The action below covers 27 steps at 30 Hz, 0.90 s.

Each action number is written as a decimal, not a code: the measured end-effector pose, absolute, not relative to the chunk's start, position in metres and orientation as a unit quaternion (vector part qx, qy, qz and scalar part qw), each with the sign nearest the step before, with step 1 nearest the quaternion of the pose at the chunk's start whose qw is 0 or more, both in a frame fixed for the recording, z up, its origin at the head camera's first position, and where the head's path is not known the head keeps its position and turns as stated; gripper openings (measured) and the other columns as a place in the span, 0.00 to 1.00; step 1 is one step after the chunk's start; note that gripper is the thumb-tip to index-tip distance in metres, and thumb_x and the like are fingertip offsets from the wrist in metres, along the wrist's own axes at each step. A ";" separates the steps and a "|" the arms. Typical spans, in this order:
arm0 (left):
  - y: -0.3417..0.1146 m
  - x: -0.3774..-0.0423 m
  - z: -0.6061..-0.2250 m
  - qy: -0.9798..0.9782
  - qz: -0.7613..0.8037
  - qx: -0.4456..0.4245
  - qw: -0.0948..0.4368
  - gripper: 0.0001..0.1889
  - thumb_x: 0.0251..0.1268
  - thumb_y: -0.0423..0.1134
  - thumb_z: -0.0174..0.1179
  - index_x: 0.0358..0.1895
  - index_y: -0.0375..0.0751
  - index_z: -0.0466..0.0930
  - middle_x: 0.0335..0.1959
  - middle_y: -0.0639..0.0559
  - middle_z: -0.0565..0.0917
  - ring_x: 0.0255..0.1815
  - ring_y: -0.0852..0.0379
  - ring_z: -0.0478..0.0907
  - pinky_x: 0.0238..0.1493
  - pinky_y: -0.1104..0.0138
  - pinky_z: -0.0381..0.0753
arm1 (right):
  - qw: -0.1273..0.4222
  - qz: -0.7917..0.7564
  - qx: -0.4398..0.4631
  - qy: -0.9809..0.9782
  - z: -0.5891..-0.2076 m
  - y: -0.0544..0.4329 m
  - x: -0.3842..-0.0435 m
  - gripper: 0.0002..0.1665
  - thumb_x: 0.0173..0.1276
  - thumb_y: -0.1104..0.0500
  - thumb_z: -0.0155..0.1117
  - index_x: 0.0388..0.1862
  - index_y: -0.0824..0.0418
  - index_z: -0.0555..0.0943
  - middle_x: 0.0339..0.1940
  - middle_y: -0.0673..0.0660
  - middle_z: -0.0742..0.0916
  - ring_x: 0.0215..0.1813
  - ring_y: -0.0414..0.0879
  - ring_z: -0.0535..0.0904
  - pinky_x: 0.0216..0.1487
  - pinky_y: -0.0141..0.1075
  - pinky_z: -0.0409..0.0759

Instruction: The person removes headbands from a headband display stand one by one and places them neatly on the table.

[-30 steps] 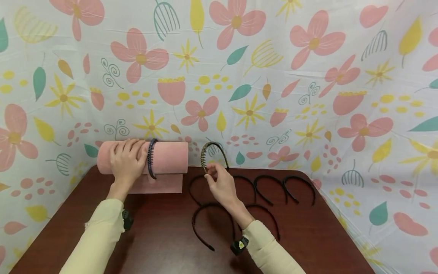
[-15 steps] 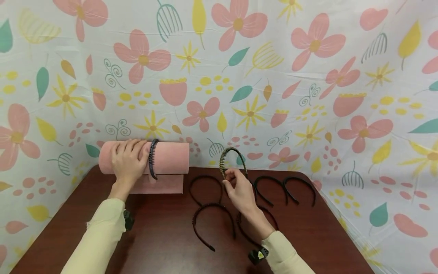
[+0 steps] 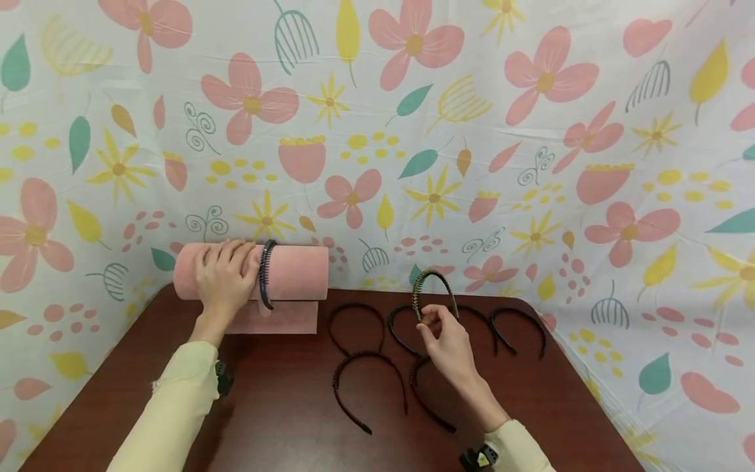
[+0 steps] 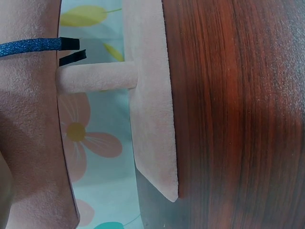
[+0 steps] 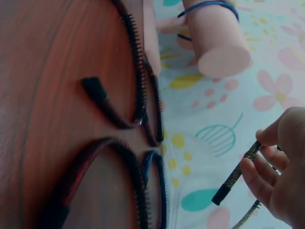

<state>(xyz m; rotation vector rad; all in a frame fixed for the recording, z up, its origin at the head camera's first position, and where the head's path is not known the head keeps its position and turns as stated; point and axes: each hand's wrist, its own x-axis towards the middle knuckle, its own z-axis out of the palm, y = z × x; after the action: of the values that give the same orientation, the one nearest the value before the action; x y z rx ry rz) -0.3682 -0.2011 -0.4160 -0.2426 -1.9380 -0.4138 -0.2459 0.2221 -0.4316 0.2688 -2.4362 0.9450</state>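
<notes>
My left hand (image 3: 227, 278) rests over a plush pink headband holder (image 3: 299, 272), its fingers bent over the far side of the roll. A dark blue toothed headband (image 3: 263, 274) circles the roll just right of that hand; its black tips show in the left wrist view. My right hand (image 3: 453, 344) pinches a gold-and-black toothed headband (image 3: 416, 294) near one end, between thumb and fingers. This headband stands arch-up over the table's back part, overlapping other headbands in the head view. In the right wrist view its speckled leg (image 5: 233, 177) has a black tip.
Several dark headbands lie on the brown wooden table (image 3: 283, 406) in two rows: one headband (image 3: 354, 305) at the back, another headband (image 3: 370, 354) nearer, more to the right. A flower-print cloth (image 3: 354, 118) hangs behind the table's back edge.
My right hand has moved to the right and a little lower with the gold-and-black headband in its pinch. The left hand stays on the pink holder.
</notes>
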 end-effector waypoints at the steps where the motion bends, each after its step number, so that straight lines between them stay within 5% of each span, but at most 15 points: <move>1: -0.202 -0.367 -0.417 -0.817 -0.175 -0.101 0.540 0.21 0.70 0.52 0.50 0.49 0.43 0.86 0.50 0.43 0.86 0.56 0.39 0.78 0.67 0.43 0.64 | 0.253 0.348 0.098 -0.897 -0.432 0.225 -0.245 0.16 0.66 0.63 0.68 0.51 0.56 0.77 0.36 0.49 0.83 0.32 0.40 0.78 0.23 0.31 0.72; 27: -0.198 -0.368 -0.414 -0.820 -0.179 -0.103 0.534 0.21 0.71 0.52 0.49 0.50 0.44 0.86 0.50 0.43 0.86 0.56 0.40 0.78 0.67 0.44 0.63 | 0.200 0.293 0.009 -0.935 -0.456 0.306 -0.201 0.16 0.65 0.62 0.69 0.51 0.56 0.78 0.36 0.49 0.84 0.27 0.34 0.76 0.26 0.29 0.73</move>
<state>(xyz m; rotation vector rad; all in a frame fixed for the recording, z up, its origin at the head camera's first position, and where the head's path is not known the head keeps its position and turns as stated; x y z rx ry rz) -0.3675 -0.1985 -0.4139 -0.2449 -1.9539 -0.4255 -0.2007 0.3059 -0.4558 0.0244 -2.6131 0.8197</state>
